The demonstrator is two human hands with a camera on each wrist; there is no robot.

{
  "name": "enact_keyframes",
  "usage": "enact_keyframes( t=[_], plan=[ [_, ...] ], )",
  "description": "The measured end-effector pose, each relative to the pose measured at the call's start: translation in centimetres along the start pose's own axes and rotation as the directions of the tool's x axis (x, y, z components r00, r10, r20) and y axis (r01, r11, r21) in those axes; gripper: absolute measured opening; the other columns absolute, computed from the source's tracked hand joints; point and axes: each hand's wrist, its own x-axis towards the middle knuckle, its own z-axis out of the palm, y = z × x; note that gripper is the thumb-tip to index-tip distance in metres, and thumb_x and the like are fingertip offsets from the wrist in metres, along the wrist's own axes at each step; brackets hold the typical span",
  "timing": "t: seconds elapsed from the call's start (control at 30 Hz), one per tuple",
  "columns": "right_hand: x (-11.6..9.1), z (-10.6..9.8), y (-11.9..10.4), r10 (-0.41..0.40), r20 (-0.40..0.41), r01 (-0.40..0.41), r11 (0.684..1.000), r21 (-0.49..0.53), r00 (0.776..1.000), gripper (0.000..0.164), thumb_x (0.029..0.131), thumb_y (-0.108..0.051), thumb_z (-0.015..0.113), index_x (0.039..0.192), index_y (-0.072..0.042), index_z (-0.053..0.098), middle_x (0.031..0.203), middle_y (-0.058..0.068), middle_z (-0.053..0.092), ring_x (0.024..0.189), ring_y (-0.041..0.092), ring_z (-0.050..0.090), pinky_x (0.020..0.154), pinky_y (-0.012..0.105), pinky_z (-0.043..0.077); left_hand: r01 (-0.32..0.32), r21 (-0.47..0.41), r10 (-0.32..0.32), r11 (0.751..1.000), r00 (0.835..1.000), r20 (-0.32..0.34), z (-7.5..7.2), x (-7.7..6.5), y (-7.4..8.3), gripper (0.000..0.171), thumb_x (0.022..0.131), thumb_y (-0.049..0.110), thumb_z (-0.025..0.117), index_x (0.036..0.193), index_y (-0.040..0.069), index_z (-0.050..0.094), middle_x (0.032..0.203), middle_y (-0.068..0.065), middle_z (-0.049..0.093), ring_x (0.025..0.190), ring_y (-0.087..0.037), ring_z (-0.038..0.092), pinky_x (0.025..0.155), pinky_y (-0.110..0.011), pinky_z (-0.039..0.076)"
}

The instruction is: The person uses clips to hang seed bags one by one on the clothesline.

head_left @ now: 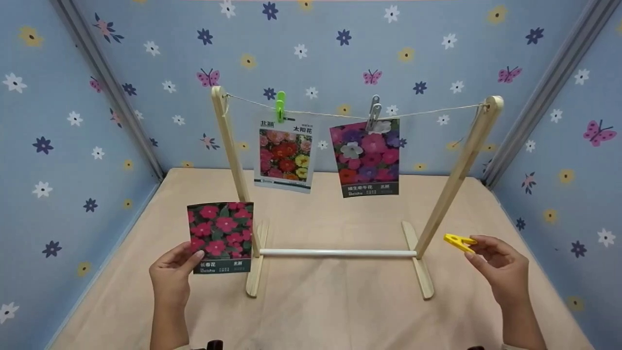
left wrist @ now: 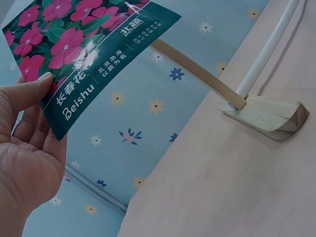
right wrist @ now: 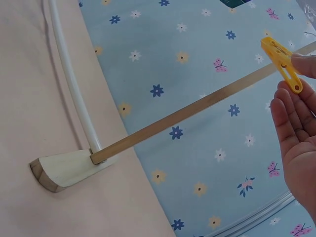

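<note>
My left hand (head_left: 174, 274) pinches a flower seed packet (head_left: 223, 231) with pink blossoms by its lower left edge, thumb in front. The packet is held upright, in front of the rack's left post. Between thumb and fingers, my right hand (head_left: 503, 267) holds a yellow clothespin (head_left: 459, 242), to the right of the rack. On the string (head_left: 320, 114) hang two more packets: a white-bordered packet (head_left: 284, 155) under a green clothespin (head_left: 280, 107), and a petunia-like flower packet (head_left: 367, 160) under a grey clothespin (head_left: 373, 114).
The wooden rack has a left post (head_left: 231, 146), a right post (head_left: 459, 175) and a white crossbar (head_left: 340, 253) low between its feet. It stands on a peach-coloured tabletop (head_left: 335, 306). Blue flowered panels (head_left: 320, 29) enclose the back and both sides.
</note>
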Motion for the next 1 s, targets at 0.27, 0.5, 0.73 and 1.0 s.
enact_keyframes(
  t=[0.27, 0.5, 0.73, 1.0],
  plan=[
    [0.1, 0.2, -0.4, -0.041, 0.038, 0.042, 0.999, -0.024, 0.998, 0.035, 0.078, 0.022, 0.067, 0.111, 0.020, 0.059, 0.101, 0.008, 0.068, 0.088, 0.016, 0.063, 0.076, 0.019, 0.055, -0.066, -0.024, 0.067, 0.998, 0.997, 0.040, 0.7, -0.3, -0.2, 0.028, 0.076, -0.019, 0.072, 0.102, -0.010, 0.071, 0.083, -0.004, 0.072, 0.076, -0.015, 0.063, 0.069, -0.020, 0.055],
    [0.3, 0.7, -0.9, -0.046, 0.032, 0.047, 0.999, -0.019, 0.998, 0.034, 0.077, 0.025, 0.065, 0.111, 0.022, 0.058, 0.100, 0.009, 0.069, 0.087, 0.018, 0.064, 0.077, 0.021, 0.055, -0.057, -0.026, 0.059, 0.998, 0.995, 0.075, 1.3, -0.4, -0.3, 0.027, 0.076, -0.015, 0.074, 0.102, -0.010, 0.071, 0.083, -0.006, 0.072, 0.074, -0.016, 0.062, 0.067, -0.021, 0.055],
    [0.5, 1.1, -1.4, -0.087, 0.062, 0.085, 0.996, 0.033, 0.994, 0.034, 0.076, 0.027, 0.063, 0.110, 0.023, 0.057, 0.100, 0.012, 0.068, 0.087, 0.019, 0.063, 0.077, 0.021, 0.055, -0.056, 0.000, 0.056, 0.998, 0.994, 0.097, 1.7, -0.8, -0.3, 0.027, 0.077, -0.015, 0.074, 0.103, -0.010, 0.071, 0.084, -0.006, 0.072, 0.075, -0.017, 0.061, 0.068, -0.022, 0.055],
    [0.9, 1.3, -1.7, -0.152, 0.093, 0.145, 0.986, 0.082, 0.984, 0.034, 0.076, 0.030, 0.061, 0.109, 0.025, 0.056, 0.100, 0.017, 0.068, 0.087, 0.019, 0.064, 0.078, 0.021, 0.055, -0.031, -0.010, 0.031, 0.999, 0.993, 0.110, 2.2, -1.0, -0.2, 0.028, 0.077, -0.016, 0.073, 0.103, -0.009, 0.071, 0.085, -0.005, 0.072, 0.077, -0.017, 0.062, 0.070, -0.022, 0.056]
  ],
)
